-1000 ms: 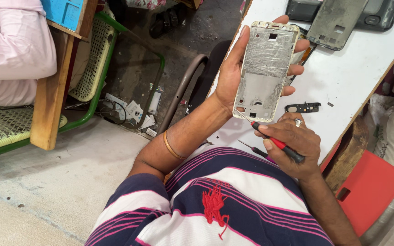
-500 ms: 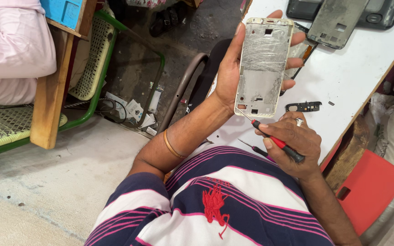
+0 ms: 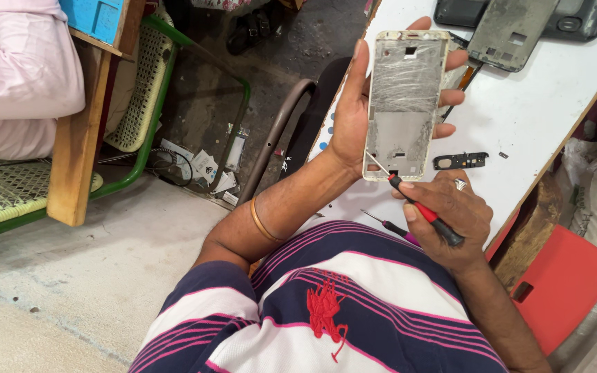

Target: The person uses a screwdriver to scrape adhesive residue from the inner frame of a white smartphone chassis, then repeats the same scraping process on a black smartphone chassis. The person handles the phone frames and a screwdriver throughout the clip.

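Covering the phone frame's [image 3: 405, 103] left edge, hands grip frame and screwdriver [image 3: 423, 211].

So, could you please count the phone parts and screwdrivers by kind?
Phone frames: 2, one in the left hand at, one on the table
Small black part: 1
Screwdrivers: 2, right hand holds, spare
Total: 5

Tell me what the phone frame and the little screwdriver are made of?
The phone frame in the left hand looks like thin metal: dull silver, pale shiny rim, with crinkly film or glue across it. The screwdriver in the right hand seems to have a steel tip and a red and black plastic handle.
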A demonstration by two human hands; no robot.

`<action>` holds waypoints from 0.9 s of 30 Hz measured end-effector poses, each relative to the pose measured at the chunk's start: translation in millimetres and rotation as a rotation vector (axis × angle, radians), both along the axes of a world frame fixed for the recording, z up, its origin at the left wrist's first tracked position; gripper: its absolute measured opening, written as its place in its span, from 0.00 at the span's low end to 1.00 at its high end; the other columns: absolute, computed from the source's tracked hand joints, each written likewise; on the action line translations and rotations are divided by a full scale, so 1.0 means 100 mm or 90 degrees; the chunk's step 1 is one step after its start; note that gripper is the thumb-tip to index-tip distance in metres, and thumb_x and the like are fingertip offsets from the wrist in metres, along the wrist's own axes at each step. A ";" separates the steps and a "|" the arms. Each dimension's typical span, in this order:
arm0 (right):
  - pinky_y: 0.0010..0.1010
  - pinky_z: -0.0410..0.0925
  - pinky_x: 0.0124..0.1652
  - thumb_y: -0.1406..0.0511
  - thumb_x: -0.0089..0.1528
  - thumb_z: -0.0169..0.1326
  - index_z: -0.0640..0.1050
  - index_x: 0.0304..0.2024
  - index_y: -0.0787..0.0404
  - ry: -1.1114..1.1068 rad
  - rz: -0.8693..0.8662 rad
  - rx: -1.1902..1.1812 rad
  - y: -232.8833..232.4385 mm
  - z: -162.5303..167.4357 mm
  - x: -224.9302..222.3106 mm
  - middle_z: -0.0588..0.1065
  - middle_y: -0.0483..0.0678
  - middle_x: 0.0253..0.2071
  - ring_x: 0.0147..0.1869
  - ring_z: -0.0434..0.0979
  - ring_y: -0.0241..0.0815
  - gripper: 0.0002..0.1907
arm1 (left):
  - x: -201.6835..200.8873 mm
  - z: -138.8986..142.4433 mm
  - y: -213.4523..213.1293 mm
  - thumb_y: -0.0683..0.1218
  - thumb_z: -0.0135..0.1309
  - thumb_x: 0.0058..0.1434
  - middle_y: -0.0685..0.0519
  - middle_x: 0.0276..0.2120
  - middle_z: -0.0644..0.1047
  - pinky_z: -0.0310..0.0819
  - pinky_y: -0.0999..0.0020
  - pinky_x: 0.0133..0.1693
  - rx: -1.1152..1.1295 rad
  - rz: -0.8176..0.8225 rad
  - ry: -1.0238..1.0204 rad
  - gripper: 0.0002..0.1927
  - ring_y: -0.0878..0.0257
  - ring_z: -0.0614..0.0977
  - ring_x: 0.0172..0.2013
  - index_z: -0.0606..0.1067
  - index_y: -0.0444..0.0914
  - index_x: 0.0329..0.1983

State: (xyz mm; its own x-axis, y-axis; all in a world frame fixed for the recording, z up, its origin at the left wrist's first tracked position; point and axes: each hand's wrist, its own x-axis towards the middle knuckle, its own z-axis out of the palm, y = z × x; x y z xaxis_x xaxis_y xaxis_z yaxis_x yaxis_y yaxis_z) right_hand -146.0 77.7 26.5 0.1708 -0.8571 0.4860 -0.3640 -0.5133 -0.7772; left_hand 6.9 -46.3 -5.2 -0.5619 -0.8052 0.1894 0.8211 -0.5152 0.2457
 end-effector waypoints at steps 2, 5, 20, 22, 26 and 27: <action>0.29 0.66 0.41 0.72 0.61 0.60 0.79 0.50 0.63 0.014 -0.007 -0.001 0.00 0.00 0.00 0.83 0.47 0.38 0.33 0.76 0.34 0.14 | -0.03 -0.03 0.01 0.74 0.23 0.78 0.40 0.68 0.65 0.84 0.48 0.50 0.001 -0.022 0.019 0.35 0.50 0.80 0.56 0.50 0.52 0.79; 0.28 0.67 0.39 0.72 0.62 0.60 0.79 0.51 0.63 0.015 -0.005 -0.011 0.01 0.00 -0.01 0.82 0.48 0.38 0.36 0.79 0.36 0.14 | -0.07 -0.06 0.03 0.74 0.23 0.78 0.40 0.68 0.65 0.83 0.47 0.51 0.004 -0.046 0.033 0.35 0.49 0.79 0.57 0.49 0.53 0.79; 0.27 0.66 0.31 0.70 0.60 0.63 0.80 0.51 0.60 0.073 -0.030 -0.031 0.04 -0.03 -0.03 0.82 0.49 0.39 0.32 0.77 0.37 0.16 | -0.08 -0.09 0.07 0.74 0.26 0.78 0.39 0.67 0.66 0.83 0.45 0.52 0.025 -0.092 0.086 0.35 0.48 0.79 0.58 0.49 0.53 0.79; 0.27 0.66 0.31 0.70 0.60 0.63 0.80 0.52 0.60 0.084 -0.039 -0.022 0.05 -0.03 -0.03 0.82 0.48 0.39 0.31 0.77 0.36 0.17 | -0.11 -0.10 0.09 0.73 0.26 0.79 0.39 0.67 0.66 0.83 0.45 0.52 0.020 -0.091 0.090 0.34 0.47 0.79 0.57 0.50 0.52 0.79; 0.26 0.68 0.33 0.69 0.62 0.62 0.79 0.53 0.58 0.085 -0.052 -0.025 0.07 -0.03 -0.04 0.82 0.48 0.41 0.34 0.80 0.36 0.17 | -0.12 -0.10 0.12 0.72 0.27 0.79 0.38 0.67 0.65 0.84 0.46 0.51 0.011 -0.090 0.080 0.34 0.47 0.79 0.57 0.50 0.51 0.79; 0.27 0.68 0.33 0.69 0.62 0.62 0.79 0.54 0.58 0.088 -0.059 -0.028 0.07 -0.03 -0.04 0.82 0.49 0.42 0.34 0.80 0.36 0.17 | -0.13 -0.10 0.13 0.72 0.26 0.79 0.38 0.67 0.65 0.84 0.46 0.51 0.013 -0.090 0.071 0.34 0.47 0.79 0.57 0.49 0.51 0.79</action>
State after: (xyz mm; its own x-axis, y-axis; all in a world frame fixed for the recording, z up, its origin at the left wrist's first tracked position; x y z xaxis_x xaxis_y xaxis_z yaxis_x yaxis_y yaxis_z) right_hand -150.1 85.0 23.0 0.1604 -0.8506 0.5008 -0.5130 -0.5053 -0.6939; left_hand -5.6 -32.8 -14.8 -0.6458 -0.7244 0.2413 0.7621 -0.6309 0.1457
